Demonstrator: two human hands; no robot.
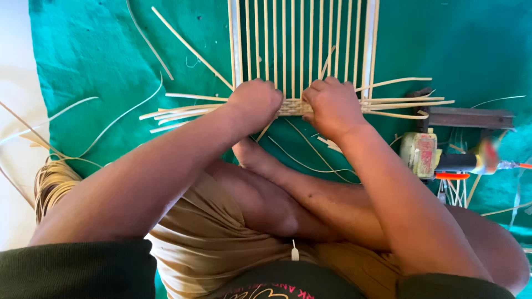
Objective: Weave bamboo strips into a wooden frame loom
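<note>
Both hands on woven cane strip

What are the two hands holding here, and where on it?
Both the left hand and right hand grip the woven band at the near end of the upright cane strips, one at each side.

No packages, labels, signs, screens.

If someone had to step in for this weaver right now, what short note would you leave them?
Left hand and right hand: both closed on the woven band at the near end of the upright cane strips.
The work lies on a green cloth; loose strips stick out at both sides, and a cane coil lies at the left.
Done: a narrow band only. Left: the uprights above it stand unwoven.
</note>
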